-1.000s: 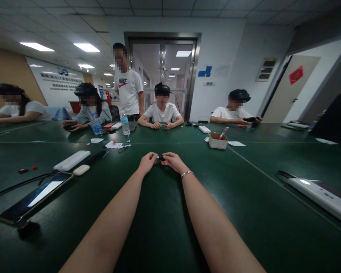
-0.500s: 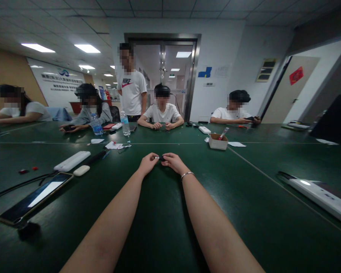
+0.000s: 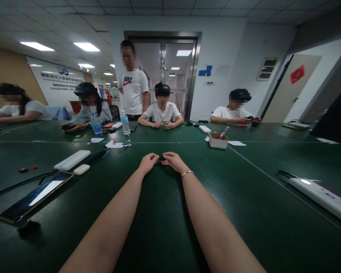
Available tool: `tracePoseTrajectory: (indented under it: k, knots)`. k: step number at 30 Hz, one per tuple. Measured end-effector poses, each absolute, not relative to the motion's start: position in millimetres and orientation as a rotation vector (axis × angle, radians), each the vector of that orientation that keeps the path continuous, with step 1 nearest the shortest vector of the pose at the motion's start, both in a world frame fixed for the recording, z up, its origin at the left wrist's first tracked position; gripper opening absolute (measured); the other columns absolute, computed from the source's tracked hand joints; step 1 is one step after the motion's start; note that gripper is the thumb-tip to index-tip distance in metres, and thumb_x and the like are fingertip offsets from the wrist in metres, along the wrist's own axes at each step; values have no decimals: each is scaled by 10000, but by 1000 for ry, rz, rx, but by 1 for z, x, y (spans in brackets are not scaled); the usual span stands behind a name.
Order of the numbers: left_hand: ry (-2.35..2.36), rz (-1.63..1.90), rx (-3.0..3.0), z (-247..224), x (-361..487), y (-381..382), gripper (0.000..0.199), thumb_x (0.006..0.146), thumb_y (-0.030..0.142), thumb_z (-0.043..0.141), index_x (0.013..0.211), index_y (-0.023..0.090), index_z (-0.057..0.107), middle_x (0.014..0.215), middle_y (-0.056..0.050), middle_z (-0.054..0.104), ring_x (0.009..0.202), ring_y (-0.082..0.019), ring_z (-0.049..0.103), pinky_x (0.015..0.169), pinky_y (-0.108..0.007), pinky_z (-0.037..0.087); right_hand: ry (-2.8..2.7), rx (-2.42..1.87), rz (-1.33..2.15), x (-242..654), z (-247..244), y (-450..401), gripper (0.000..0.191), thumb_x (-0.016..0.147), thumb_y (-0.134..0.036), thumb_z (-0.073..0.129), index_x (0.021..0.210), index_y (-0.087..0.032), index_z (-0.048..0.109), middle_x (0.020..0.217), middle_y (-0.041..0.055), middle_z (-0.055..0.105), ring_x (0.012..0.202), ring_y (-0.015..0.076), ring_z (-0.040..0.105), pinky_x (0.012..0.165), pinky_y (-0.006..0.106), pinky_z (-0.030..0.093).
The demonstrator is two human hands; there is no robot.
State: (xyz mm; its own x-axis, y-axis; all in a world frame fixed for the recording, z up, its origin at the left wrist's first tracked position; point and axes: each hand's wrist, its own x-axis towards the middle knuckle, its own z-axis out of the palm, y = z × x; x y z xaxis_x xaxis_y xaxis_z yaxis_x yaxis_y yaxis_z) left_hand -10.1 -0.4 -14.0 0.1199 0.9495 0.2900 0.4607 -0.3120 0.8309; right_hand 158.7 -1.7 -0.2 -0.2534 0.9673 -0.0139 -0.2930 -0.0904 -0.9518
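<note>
Both of my arms reach forward over the green table [image 3: 161, 227]. A small black object [image 3: 160, 158], too small to name, is between my fingertips. My left hand [image 3: 149, 163] pinches its left end with thumb and fingers. On the other side, my right hand [image 3: 174, 162], with a silver bracelet [image 3: 187, 173] at the wrist, is closed around its right end. The fingers cover most of the object.
To the left lie a phone [image 3: 36, 197], a white power bank [image 3: 72, 160], a white rounded case [image 3: 81, 169] and a black cable [image 3: 19, 186]. Ahead are water bottles [image 3: 125, 123], paper scraps [image 3: 113, 144] and a small box [image 3: 218, 141]. A white device [image 3: 321, 193] lies right. Several people sit opposite; one stands.
A shiny silver bit at the left fingertips is no longer seen; only the black part shows between the hands. Both hands stay in almost the same place.
</note>
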Motion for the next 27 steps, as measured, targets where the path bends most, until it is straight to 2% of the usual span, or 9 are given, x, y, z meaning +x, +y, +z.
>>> tracePoseTrajectory:
  k: [19,27]
  knots:
    - [1420,1114,1914,-12,-10,-2,438,792,548,399,753,172,619,653,-18,618,599,-143,555,584,-252,406,-1127,-878,1553,158,2,-5,97,805,-20,555,871,-90,557,673,55,648,501,119,653,535,209,563]
    - [1451,1122,1876,-11,-11,-3,452,790,559,393,715,170,610,647,-25,623,591,-144,553,565,-248,400,-1164,-824,1537,160,2,-6,163,763,-20,605,901,-104,577,707,55,660,527,122,657,542,215,562]
